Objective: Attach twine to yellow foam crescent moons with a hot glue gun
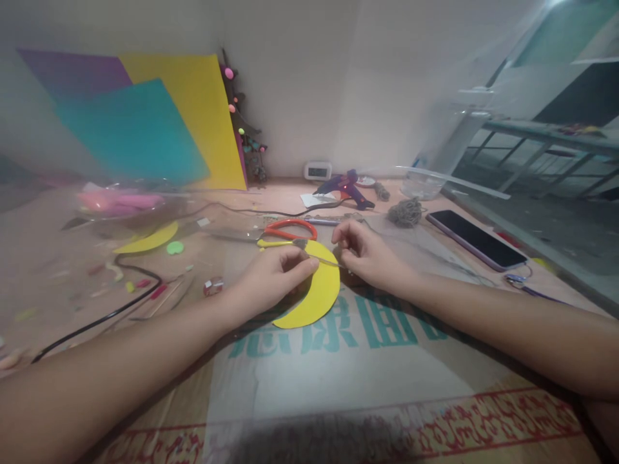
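Observation:
A yellow crescent (322,293) lies on the printed sheet between my hands. My left hand (285,274) rests over its left side, thumb and fingers pinched on a thin grey string (329,261). The string runs across the crescent's upper part to my right hand (360,251), whose curled fingers are closed on it at the right edge. Just beyond are orange-handled scissors (291,227) and a yellow-handled tool (275,244). A ball of grey yarn (405,212) sits further right, with a strand trailing from it.
A glue gun (351,190) and a small digital clock (318,171) stand near the wall. A phone (476,240) lies at right. Coloured sheets (130,129) lean at back left. A black cable (111,314), another yellow crescent (149,240) and scraps lie left.

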The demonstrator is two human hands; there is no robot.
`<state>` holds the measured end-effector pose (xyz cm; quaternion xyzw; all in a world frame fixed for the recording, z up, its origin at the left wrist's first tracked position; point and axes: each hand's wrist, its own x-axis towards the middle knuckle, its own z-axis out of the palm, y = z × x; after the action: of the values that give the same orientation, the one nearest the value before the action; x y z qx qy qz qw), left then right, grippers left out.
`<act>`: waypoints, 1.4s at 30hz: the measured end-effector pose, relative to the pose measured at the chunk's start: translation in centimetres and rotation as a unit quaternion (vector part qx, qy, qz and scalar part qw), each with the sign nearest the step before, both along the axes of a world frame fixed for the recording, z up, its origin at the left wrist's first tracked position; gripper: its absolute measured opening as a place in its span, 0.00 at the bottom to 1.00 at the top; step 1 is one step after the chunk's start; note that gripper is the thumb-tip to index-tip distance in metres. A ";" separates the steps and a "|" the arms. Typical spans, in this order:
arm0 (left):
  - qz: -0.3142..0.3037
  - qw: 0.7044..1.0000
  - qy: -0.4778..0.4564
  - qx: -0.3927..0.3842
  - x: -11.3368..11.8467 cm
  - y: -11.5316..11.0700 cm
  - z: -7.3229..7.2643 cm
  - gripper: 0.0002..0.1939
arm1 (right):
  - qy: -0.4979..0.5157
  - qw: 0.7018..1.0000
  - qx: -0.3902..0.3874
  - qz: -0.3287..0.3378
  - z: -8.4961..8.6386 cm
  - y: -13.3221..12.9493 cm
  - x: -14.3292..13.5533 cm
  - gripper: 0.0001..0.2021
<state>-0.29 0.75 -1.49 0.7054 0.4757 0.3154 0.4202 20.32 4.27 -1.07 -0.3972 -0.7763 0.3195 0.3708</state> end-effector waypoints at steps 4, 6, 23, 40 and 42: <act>0.000 1.000 -0.001 0.007 0.1 -0.1 0.1 0.19 | 0.006 1.000 -0.024 -0.008 0.3 -0.2 0.0 0.07; -0.004 1.000 0.000 -0.002 0.1 -0.1 0.1 0.19 | 0.010 0.999 -0.041 -0.006 1.0 0.0 0.1 0.06; -0.001 1.000 0.004 -0.019 0.2 -0.1 0.0 0.20 | -0.336 0.918 0.100 -0.185 4.0 12.1 6.8 0.21; -0.002 1.000 0.011 -0.001 0.1 -0.3 0.2 0.19 | -0.273 0.924 0.033 -0.266 4.3 12.8 2.3 0.19; 0.001 1.000 0.014 0.001 0.2 -0.4 0.3 0.19 | -0.265 0.927 0.025 -0.264 5.3 11.2 2.5 0.19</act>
<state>-0.11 0.39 -1.22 0.7100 0.4818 0.3063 0.4122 22.85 15.45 4.18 -0.6486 -0.7211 0.0734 0.2322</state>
